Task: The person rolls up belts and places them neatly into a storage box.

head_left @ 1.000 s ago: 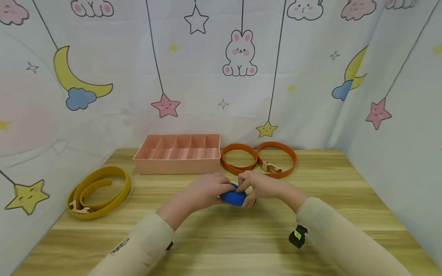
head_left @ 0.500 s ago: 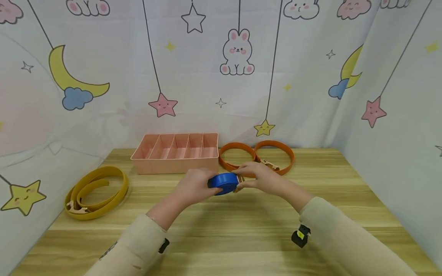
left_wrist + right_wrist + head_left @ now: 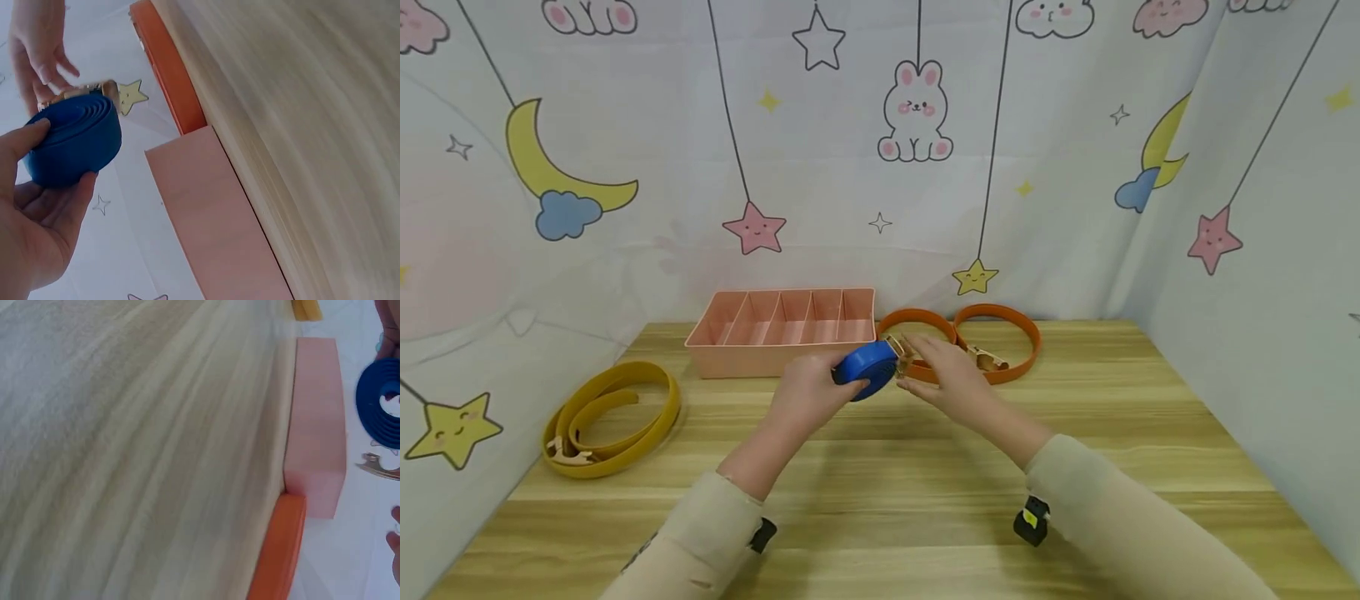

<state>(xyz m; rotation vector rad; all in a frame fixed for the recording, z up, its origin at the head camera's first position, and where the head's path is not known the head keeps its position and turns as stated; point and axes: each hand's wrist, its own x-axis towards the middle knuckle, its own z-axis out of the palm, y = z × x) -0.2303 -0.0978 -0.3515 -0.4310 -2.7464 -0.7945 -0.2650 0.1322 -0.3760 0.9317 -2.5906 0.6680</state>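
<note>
A blue belt (image 3: 871, 367), wound into a tight coil with a gold buckle (image 3: 897, 346) at its outer side, is held up above the table. My left hand (image 3: 808, 385) grips the coil, thumb on one face and fingers beneath, as the left wrist view shows of the blue coil (image 3: 78, 147). Beside the buckle is my right hand (image 3: 951, 379), its fingers loosely extended. In the right wrist view a gap shows between the right fingertips (image 3: 395, 540) and the metal buckle (image 3: 378, 465).
A pink divided box (image 3: 782, 360) with several compartments stands at the back of the wooden table (image 3: 880, 517). An orange belt (image 3: 1037, 342) lies in two loops right of it. On the left is a looped yellow belt (image 3: 658, 429). Patterned curtains (image 3: 850, 167) enclose the table.
The blue coil has been raised and shifted left, and it has turned so its buckle points up and right. The right fingers, earlier at the buckle, have loosened from it.
</note>
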